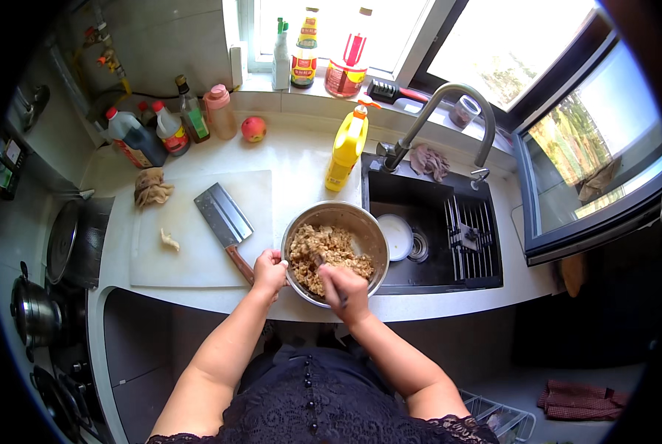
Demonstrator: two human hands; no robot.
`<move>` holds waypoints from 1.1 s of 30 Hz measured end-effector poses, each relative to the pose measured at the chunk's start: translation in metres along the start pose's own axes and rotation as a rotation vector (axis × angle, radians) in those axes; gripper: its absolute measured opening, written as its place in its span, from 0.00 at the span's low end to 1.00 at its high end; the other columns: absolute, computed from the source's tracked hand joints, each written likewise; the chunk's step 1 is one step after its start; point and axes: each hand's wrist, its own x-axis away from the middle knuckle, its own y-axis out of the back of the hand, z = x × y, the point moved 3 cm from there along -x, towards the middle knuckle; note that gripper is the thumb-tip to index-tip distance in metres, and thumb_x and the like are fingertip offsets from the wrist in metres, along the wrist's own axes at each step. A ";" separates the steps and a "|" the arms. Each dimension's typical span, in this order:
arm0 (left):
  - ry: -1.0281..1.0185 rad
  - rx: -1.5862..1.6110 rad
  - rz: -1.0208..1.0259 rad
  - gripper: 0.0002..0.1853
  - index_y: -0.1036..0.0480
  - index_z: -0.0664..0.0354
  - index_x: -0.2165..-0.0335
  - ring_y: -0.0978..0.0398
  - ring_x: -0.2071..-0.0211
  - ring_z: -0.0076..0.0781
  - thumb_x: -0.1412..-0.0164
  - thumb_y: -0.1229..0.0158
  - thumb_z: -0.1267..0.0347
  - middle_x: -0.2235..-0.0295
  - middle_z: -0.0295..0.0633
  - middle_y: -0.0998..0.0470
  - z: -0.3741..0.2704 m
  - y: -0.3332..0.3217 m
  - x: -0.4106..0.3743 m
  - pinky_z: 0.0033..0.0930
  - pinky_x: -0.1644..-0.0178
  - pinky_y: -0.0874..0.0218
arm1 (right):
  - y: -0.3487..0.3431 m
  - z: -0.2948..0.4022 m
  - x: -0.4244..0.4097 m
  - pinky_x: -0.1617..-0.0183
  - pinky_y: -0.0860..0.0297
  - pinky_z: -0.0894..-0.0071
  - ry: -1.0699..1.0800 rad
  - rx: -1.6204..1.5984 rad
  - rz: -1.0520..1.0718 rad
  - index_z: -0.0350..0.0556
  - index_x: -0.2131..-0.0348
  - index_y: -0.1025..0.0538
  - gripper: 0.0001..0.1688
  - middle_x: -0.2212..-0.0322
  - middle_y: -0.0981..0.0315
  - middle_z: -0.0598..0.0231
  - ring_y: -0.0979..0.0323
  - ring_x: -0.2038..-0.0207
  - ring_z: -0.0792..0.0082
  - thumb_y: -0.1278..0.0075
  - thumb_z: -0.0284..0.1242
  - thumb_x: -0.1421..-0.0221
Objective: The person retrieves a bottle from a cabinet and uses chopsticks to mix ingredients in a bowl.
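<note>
A stainless steel mixing bowl stands at the counter's front edge, beside the sink. Brown, crumbly minced filling covers much of its bottom. My left hand grips the bowl's left rim, thumb on top. Over the near side of the bowl, my right hand is closed around the handle of a dark utensil, whose tip is blurred in the filling. Just left of my left hand, a cleaver with a wooden handle lies on a white cutting board. A piece of ginger, it seems, rests there too.
A black sink on the right holds a white plate and a drying rack under a curved faucet. Behind the bowl stands a yellow pump bottle. Sauce bottles, an apple and a crumpled cloth lie back left.
</note>
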 end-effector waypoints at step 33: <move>-0.033 -0.057 0.034 0.07 0.37 0.63 0.64 0.30 0.79 0.25 0.45 0.54 0.79 0.73 0.40 0.30 0.002 -0.002 0.001 0.26 0.82 0.33 | 0.032 -0.053 -0.006 0.71 0.30 0.70 -0.082 0.000 -0.070 0.40 0.72 0.23 0.04 0.76 0.25 0.54 0.26 0.76 0.60 0.47 0.20 0.54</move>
